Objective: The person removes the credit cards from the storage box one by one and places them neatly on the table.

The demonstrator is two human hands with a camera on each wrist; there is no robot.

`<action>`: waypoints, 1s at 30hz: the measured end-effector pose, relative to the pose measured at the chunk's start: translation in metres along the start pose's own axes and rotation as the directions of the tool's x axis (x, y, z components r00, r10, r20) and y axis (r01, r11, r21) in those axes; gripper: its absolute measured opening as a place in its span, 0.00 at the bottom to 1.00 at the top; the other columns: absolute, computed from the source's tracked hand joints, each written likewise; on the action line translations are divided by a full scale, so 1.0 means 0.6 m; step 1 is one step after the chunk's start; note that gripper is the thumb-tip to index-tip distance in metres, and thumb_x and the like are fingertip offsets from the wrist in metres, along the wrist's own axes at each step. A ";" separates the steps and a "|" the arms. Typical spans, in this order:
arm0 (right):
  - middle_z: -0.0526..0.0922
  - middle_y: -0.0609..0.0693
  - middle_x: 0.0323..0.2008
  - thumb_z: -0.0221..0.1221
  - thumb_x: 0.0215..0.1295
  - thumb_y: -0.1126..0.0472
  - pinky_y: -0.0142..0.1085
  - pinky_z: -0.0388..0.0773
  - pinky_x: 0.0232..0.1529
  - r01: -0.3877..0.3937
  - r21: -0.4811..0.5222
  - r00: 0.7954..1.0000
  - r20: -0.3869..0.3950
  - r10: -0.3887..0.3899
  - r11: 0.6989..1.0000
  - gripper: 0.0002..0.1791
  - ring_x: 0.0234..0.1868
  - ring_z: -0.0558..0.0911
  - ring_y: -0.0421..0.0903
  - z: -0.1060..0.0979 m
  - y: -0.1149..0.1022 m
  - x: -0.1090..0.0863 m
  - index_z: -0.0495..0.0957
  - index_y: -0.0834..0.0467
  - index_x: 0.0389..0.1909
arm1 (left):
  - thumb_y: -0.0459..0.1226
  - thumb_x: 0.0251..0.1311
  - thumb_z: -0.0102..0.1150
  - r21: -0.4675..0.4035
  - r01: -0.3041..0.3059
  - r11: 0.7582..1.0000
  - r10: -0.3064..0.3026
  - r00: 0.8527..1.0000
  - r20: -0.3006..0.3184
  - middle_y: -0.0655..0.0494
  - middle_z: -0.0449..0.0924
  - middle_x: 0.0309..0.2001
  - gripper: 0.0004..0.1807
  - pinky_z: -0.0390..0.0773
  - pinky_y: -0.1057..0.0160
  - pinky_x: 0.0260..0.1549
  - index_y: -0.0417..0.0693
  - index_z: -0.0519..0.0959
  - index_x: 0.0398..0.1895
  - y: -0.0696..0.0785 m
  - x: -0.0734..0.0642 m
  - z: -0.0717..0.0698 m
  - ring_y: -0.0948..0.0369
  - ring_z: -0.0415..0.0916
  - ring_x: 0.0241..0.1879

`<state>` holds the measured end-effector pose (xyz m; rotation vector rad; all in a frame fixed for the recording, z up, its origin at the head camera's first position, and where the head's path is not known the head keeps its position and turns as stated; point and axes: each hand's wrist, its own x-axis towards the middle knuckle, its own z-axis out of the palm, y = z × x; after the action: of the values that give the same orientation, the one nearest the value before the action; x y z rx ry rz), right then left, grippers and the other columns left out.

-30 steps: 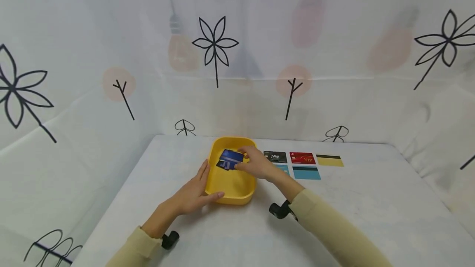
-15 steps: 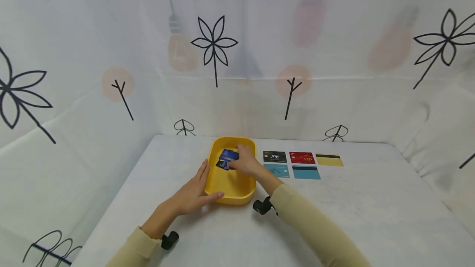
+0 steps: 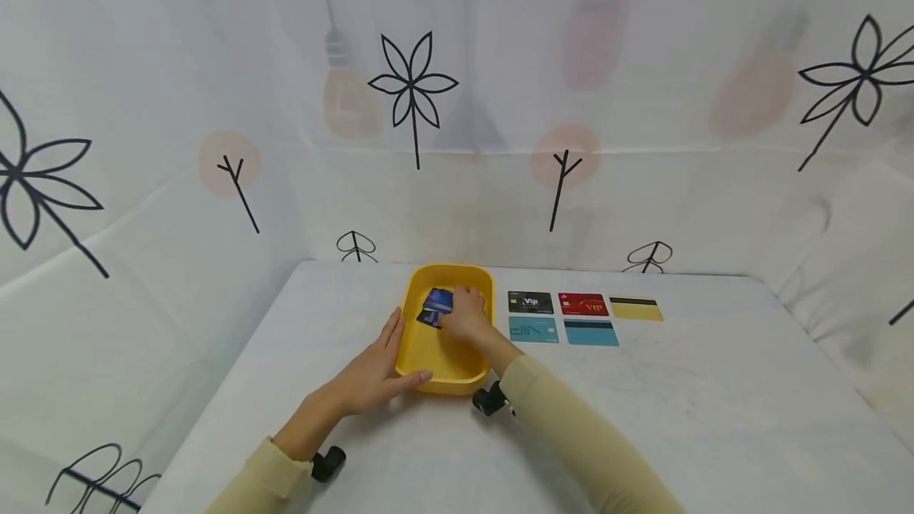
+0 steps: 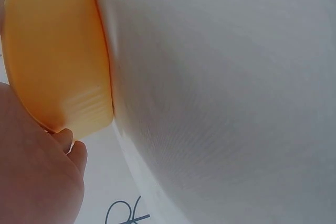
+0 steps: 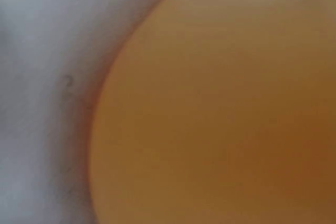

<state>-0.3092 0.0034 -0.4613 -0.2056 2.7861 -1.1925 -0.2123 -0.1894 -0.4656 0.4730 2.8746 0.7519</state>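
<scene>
In the head view a yellow tray (image 3: 443,375) stands on the white table, with a blue card (image 3: 438,300) lying over a darker card (image 3: 428,317) inside it. My right hand (image 3: 470,317) reaches in over the tray and covers the right part of the blue card, its curled fingers and thumb at the card's edges; the grip itself is partly hidden. Along the tray's left side rest the extended fingers of my left hand (image 3: 366,377), with the thumb on the near rim. The left wrist view shows that hand against the tray wall (image 4: 58,51).
Right of the tray lie a black card (image 3: 531,303), a red card (image 3: 583,304), a yellow card (image 3: 636,308) and two teal cards, one light (image 3: 533,330) and one with a dark stripe (image 3: 591,332). A patterned cloth (image 3: 471,205) hangs behind the table.
My right hand has shifted left and deeper over the blue card, its fingers drawing closer together. The light teal card has come fully into sight. My left hand and the tray stay put.
</scene>
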 end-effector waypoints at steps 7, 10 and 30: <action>0.67 0.66 0.61 0.66 0.64 0.65 0.52 0.71 0.66 -0.059 0.003 0.997 -0.049 0.059 0.998 0.33 0.61 0.67 0.61 0.003 0.001 0.010 0.68 0.69 0.68 | 0.73 0.62 0.50 0.006 -0.011 1.000 0.011 1.000 -0.001 0.55 0.27 0.84 0.63 0.56 0.48 0.75 0.43 0.36 0.83 -0.001 0.002 -0.002 0.51 0.46 0.81; 0.67 0.65 0.59 0.65 0.63 0.67 0.51 0.72 0.64 -0.082 0.011 0.994 -0.067 0.082 0.997 0.30 0.59 0.67 0.60 0.004 0.002 0.012 0.70 0.69 0.65 | 0.73 0.62 0.50 0.004 -0.004 1.000 0.004 1.000 0.005 0.56 0.27 0.84 0.63 0.57 0.49 0.75 0.43 0.36 0.83 0.000 0.002 -0.001 0.51 0.46 0.80; 0.72 0.63 0.51 0.73 0.61 0.56 0.49 0.70 0.64 -0.091 -0.106 0.994 -0.065 0.084 0.990 0.27 0.57 0.68 0.59 0.012 -0.001 0.018 0.76 0.69 0.52 | 0.73 0.63 0.49 0.000 -0.024 1.000 0.024 1.000 -0.005 0.53 0.28 0.84 0.63 0.57 0.46 0.75 0.39 0.38 0.83 0.000 -0.002 -0.005 0.49 0.47 0.80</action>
<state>-0.3186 -0.0038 -0.4660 -0.0561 2.8816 -1.0459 -0.2116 -0.1913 -0.4633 0.5067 2.8783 0.7576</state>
